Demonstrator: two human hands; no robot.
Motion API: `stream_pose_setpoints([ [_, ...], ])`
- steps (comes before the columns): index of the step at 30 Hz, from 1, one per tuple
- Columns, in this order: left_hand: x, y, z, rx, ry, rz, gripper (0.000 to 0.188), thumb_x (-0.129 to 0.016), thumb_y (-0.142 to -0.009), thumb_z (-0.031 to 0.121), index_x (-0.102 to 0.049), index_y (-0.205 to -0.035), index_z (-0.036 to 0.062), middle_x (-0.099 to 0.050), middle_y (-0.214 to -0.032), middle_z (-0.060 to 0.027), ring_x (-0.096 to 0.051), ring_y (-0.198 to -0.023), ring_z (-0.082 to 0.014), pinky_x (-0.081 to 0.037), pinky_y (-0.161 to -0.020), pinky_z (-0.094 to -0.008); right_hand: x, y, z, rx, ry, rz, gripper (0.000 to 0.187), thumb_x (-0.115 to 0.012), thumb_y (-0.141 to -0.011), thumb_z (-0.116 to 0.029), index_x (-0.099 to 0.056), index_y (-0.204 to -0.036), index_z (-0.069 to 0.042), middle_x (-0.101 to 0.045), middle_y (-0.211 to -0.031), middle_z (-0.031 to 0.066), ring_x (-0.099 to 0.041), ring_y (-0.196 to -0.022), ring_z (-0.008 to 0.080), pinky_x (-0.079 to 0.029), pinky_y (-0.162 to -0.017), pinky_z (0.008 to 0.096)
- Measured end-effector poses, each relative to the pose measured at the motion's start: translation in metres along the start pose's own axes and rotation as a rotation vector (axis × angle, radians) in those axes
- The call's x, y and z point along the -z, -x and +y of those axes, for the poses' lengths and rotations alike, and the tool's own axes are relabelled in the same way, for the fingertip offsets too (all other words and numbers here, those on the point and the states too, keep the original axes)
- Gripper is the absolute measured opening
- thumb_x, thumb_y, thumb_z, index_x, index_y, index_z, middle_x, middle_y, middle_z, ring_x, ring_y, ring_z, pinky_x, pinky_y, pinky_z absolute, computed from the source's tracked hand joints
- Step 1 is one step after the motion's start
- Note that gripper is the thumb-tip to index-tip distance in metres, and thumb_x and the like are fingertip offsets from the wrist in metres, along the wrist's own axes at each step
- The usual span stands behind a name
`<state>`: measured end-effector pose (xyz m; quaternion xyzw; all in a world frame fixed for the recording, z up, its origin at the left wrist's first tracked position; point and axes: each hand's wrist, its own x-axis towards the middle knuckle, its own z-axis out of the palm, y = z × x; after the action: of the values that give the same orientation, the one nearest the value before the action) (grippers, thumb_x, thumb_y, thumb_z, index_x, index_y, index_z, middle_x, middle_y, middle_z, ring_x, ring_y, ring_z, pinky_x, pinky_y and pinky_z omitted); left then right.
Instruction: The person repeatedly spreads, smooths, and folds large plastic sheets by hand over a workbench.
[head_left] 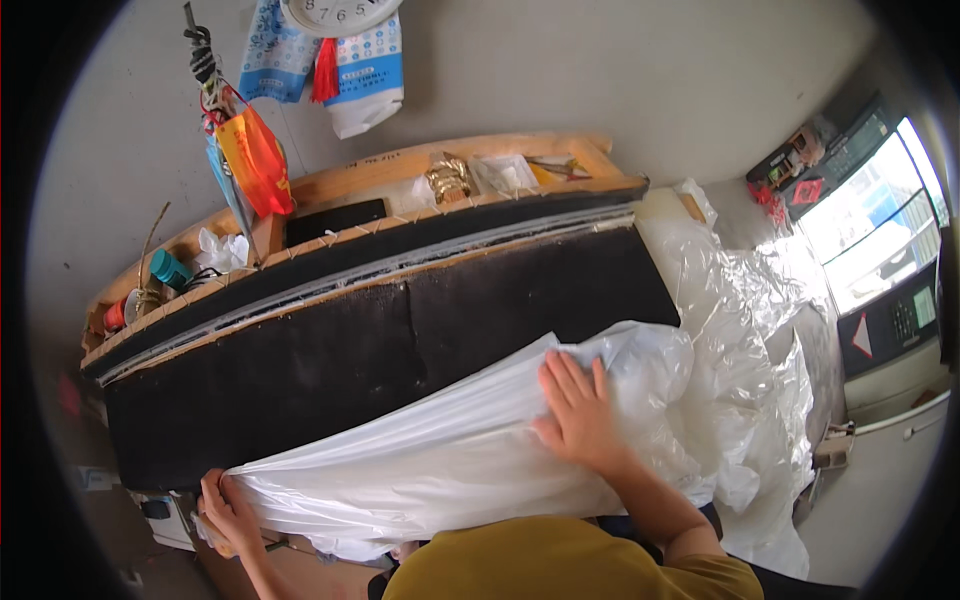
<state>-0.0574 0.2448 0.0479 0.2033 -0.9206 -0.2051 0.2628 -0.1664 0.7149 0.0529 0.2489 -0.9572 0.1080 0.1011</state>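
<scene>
A large sheet of translucent white plastic film (430, 460) lies stretched over the near edge of a long black padded panel (330, 360). My left hand (228, 510) pinches the film's left corner at the panel's lower left end. My right hand (578, 410) lies flat on top of the film near its middle, fingers spread and pointing away from me. The film bunches up under and to the right of that hand.
More crumpled clear plastic (760, 330) piles up to the right of the panel. Behind the panel runs a wooden frame shelf (400, 170) holding a teal cup (170, 268), bags and small items. A clock and hanging bags are on the wall. A window (870, 220) is at right.
</scene>
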Motion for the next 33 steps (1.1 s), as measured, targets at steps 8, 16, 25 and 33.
stream_pose_setpoints([
  [8, -0.01, 0.03, -0.015, -0.096, -0.15, 0.21, 0.021, -0.044, -0.089, 0.006, -0.054, -0.106, -0.0015, -0.056, -0.088, -0.0156, -0.052, -0.077, -0.0282, -0.042, -0.071, -0.0334, -0.007, -0.069, 0.04, -0.055, -0.124, 0.139, 0.008, -0.06, -0.075, -0.008, -0.061, -0.084, -0.01, -0.053, -0.081, 0.0051, -0.052, -0.076, 0.0245, -0.04, -0.067, 0.0364],
  [16, -0.064, -0.065, 0.058, 0.331, 0.664, 0.3, 0.013, -0.043, -0.092, 0.011, -0.054, -0.098, 0.0061, -0.048, -0.081, 0.0026, -0.044, -0.076, -0.0059, -0.037, -0.07, -0.0207, 0.013, -0.128, 0.052, -0.476, -0.384, 0.527, 0.01, -0.045, -0.09, -0.012, -0.048, -0.095, -0.005, -0.057, -0.088, 0.0116, -0.056, -0.078, 0.0256, -0.044, -0.071, 0.0331],
  [25, -0.128, -0.139, 0.088, 0.304, -0.045, 0.192, 0.015, -0.052, -0.086, 0.022, -0.049, -0.093, 0.0085, -0.061, -0.076, -0.0167, -0.057, -0.074, -0.0388, -0.043, -0.064, -0.0447, -0.055, -0.202, 0.109, -0.863, -0.309, 0.525, 0.015, -0.06, -0.079, -0.013, -0.049, -0.085, -0.005, -0.055, -0.088, 0.0162, -0.056, -0.084, 0.0337, -0.044, -0.075, 0.038],
  [33, -0.129, -0.147, 0.097, 0.209, 0.123, 0.274, 0.023, -0.054, -0.073, 0.013, -0.045, -0.092, 0.0047, -0.056, -0.071, -0.015, -0.056, -0.067, -0.0374, -0.043, -0.062, -0.0434, -0.022, -0.194, 0.142, -0.96, -0.892, 0.501, 0.036, -0.066, -0.078, -0.041, -0.052, -0.077, -0.008, -0.048, -0.072, 0.0005, -0.041, -0.067, 0.0092, -0.036, -0.061, 0.0227],
])
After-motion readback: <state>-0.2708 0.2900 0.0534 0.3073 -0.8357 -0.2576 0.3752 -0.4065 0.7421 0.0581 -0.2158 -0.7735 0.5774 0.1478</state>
